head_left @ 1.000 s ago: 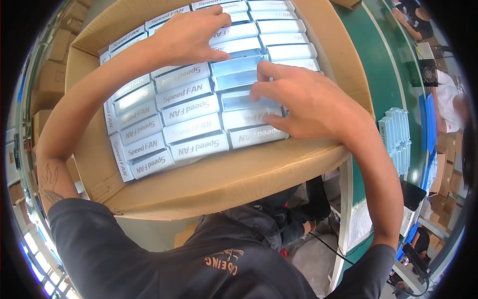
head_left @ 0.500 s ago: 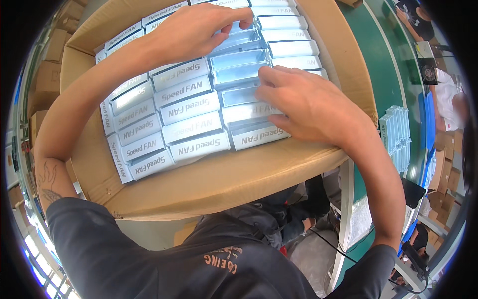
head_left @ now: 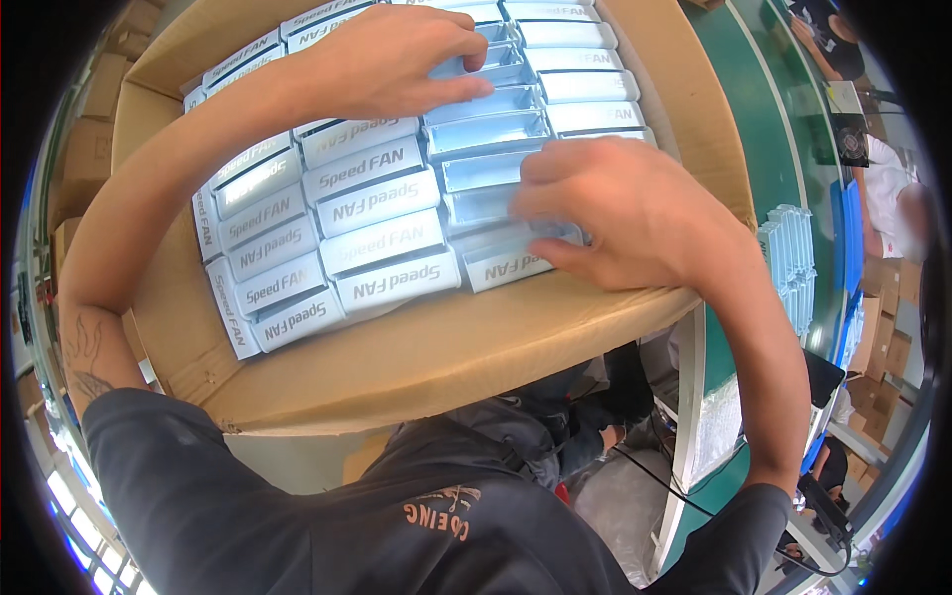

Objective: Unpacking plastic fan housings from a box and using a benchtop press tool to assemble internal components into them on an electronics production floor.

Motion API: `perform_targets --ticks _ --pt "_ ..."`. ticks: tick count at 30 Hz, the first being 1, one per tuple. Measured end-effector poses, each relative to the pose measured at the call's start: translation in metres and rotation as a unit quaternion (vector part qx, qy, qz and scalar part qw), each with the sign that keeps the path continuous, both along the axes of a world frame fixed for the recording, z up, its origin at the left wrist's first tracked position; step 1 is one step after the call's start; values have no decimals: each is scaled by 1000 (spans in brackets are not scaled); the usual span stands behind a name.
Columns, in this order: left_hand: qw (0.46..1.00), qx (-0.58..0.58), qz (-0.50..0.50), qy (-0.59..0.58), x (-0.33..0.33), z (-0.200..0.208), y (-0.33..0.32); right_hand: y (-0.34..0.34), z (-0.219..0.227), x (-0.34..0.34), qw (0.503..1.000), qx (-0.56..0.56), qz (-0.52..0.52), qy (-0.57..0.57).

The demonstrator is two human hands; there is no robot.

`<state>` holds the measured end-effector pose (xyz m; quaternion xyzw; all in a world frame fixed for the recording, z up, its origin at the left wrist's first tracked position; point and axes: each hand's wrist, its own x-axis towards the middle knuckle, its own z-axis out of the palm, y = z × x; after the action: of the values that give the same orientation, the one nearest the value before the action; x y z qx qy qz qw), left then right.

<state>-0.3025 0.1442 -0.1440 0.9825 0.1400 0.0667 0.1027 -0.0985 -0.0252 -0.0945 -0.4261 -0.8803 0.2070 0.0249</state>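
Observation:
A large cardboard box (head_left: 416, 372) holds several rows of white plastic casings (head_left: 382, 203) with grey printing on their faces. In the column nearest my hands, several open-topped casings (head_left: 491, 134) show pale blue hollow insides. My left hand (head_left: 407, 59) is over the far part of this column, thumb and index finger apart, with nothing seen between them. At the near right, the curled fingers and thumb of my right hand (head_left: 620, 208) close around a blurred, tilted casing (head_left: 496, 240). My fingers partly hide it.
Beyond the box's right wall runs a green work surface (head_left: 759, 129) bearing a stack of pale blue plastic parts (head_left: 788, 263). A black cable (head_left: 654, 486) hangs below. Other people are at the far right, and cardboard cartons (head_left: 94, 164) stand at the left.
My left hand's thumb and index finger have spread farther apart. The casing by my right hand has tilted, its printed face no longer plain. More of the hollow casings shows.

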Motion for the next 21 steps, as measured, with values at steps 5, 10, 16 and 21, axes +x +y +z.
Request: perform_targets --ticks 5,10,16,21 --pt "1000 7 -2 12 0 2 -3 -3 -6 3 996 -85 -12 -28" --pt "1000 2 -2 11 -2 -3 2 2 -1 -1 988 -134 -15 -75" --pt "1000 -11 -5 19 4 4 -4 1 -2 1 998 -61 -15 -22" --pt "999 -6 25 31 1 -1 -15 5 7 -5 992 -121 -35 -21"
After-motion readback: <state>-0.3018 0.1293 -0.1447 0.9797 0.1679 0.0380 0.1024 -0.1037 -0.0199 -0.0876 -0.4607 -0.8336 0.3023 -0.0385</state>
